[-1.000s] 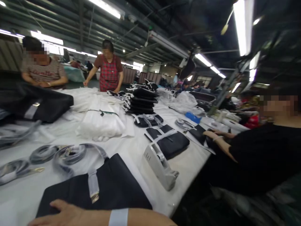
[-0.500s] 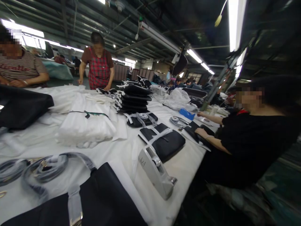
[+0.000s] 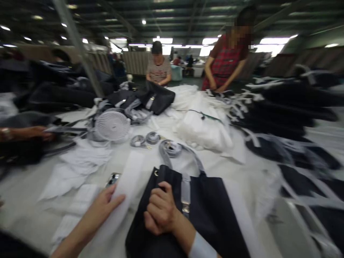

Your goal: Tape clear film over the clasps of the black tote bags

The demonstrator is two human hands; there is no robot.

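A black handbag [image 3: 212,204] lies in front of me, its handle wrapped in clear film and its front strap [image 3: 185,190] ending in a metal clasp. My right hand [image 3: 161,209] is closed in a fist over the bag's front; its palm side and anything inside are hidden. To the left, my left hand [image 3: 103,202] pinches the edge of a long white strip [image 3: 130,175], thumb on top. Just beyond those fingers a phone-like object [image 3: 114,178] shows in part. Coiled, wrapped straps [image 3: 172,148] rest behind the bag.
A white fan [image 3: 113,125] stands behind a pile of white sheets [image 3: 75,161]. Farther back are a tied white bundle [image 3: 205,125] and stacked black bags [image 3: 285,107]. A blurred tape dispenser [image 3: 292,225] is at lower right. Two people work across the table; another person's hand [image 3: 34,133] is at left.
The view has swung left, bringing the fan into sight and leaving the person in black out of it. Both my hands have come into view, the right over the handbag, the left at the white strip.
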